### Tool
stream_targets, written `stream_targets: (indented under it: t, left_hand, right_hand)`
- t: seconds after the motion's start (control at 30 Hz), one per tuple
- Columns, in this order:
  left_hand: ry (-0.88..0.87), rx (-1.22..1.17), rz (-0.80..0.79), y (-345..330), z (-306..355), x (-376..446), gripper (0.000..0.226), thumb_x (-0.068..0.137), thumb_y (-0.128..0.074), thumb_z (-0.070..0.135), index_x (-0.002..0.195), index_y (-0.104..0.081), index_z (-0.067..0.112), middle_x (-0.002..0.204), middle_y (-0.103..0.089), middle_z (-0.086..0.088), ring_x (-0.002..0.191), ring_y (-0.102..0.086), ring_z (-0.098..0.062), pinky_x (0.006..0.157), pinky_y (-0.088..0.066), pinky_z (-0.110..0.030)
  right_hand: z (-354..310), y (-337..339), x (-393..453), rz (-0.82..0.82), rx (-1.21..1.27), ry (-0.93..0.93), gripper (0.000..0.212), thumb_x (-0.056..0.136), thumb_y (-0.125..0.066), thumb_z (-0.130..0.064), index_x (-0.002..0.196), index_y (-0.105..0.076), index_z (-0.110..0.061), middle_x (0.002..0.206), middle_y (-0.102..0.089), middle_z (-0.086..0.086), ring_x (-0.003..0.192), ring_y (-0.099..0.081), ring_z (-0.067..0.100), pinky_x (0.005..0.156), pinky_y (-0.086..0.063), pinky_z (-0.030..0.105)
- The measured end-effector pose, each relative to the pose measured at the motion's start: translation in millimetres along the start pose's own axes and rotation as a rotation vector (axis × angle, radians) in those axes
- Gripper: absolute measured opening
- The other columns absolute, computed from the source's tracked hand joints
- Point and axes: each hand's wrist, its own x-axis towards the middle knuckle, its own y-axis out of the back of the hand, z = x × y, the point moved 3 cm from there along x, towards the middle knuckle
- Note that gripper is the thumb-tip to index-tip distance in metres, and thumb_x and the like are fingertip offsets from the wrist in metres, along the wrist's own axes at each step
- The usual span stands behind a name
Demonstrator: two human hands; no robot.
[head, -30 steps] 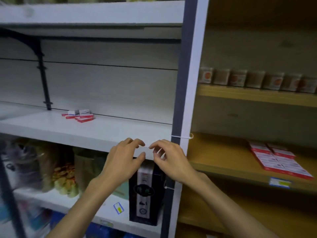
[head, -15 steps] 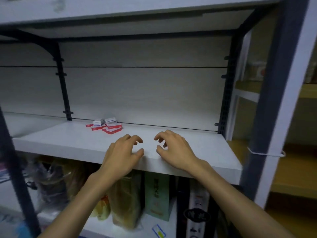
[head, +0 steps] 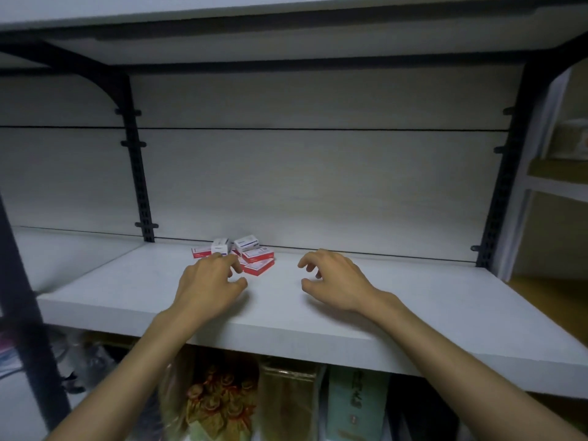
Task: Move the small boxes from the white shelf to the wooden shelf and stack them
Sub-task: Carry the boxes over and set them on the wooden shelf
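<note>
Left hand is out over the white shelf with its fingers bent and loose, and I see nothing held in it. Its fingertips come right up to the small boxes, and I cannot tell if they touch the nearest one or just stop short. The boxes are tiny, white on top with red along the sides and bottom, and some have small dark print I cannot read. They sit in a messy little heap, a few lying flat and two white ones tilted up on top of the others. The heap is far back on the shelf, close to the pale back wall, a bit left of the middle. It lies just past my left hand, on the finger side. My right hand is well apart from the boxes, off to their right, with bare shelf between. It is loose too, fingers curled down toward the board, holding nothing. A black metal post goes up the wall behind and left of the heap. Under the shelf I see bags of snacks and a green box. A bit of the wooden shelf shows at the far right edge.
</note>
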Motion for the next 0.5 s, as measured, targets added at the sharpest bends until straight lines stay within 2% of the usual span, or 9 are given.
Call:
stream_targets:
  t: [0.1,0.27,0.4,0.5]
  left_hand:
    - [-0.049,0.007,0.0,-4.8,-26.1,23.1,0.029,0.088,-0.059,0.044,0.113,-0.066,0.031,0.114,-0.067,0.005,0.1,-0.061,-0.016,0.086,-0.051,-0.033]
    - [-0.164,0.115,0.037,-18.2,-40.1,67.5,0.035,0.09,-0.048,0.049,0.103,-0.07,0.026,0.106,-0.068,0.0,0.099,-0.06,-0.023,0.086,-0.042,-0.037]
    - [-0.184,0.192,-0.029,-30.5,-35.0,96.8,0.048,0.092,-0.043,0.06,0.105,-0.07,0.022,0.105,-0.066,-0.003,0.101,-0.057,-0.026,0.09,-0.035,-0.04]
    - [-0.237,0.213,-0.047,-35.1,-27.1,109.2,0.05,0.091,-0.04,0.069,0.097,-0.064,0.025,0.103,-0.067,-0.002,0.102,-0.057,-0.025,0.09,-0.033,-0.042]
  right_hand:
    - [-11.8,-13.1,24.4,-0.016,0.0,-0.049,0.039,0.088,-0.06,-0.033,0.126,-0.06,-0.025,0.119,-0.061,-0.007,0.105,-0.059,0.016,0.087,-0.048,0.033]
    - [-19.6,-32.0,53.6,-0.006,-0.003,-0.147,0.044,0.085,-0.061,-0.035,0.128,-0.058,-0.026,0.118,-0.061,-0.008,0.099,-0.057,0.014,0.088,-0.047,0.033]
    - [-18.3,-46.5,65.4,-0.014,-0.015,-0.235,0.057,0.079,-0.064,-0.051,0.13,-0.054,-0.03,0.116,-0.06,-0.014,0.105,-0.057,0.013,0.09,-0.046,0.032]
    - [-20.7,-56.0,74.5,-0.013,0.012,-0.288,0.074,0.076,-0.067,-0.063,0.138,-0.047,-0.029,0.121,-0.059,-0.013,0.111,-0.056,0.014,0.093,-0.044,0.032]
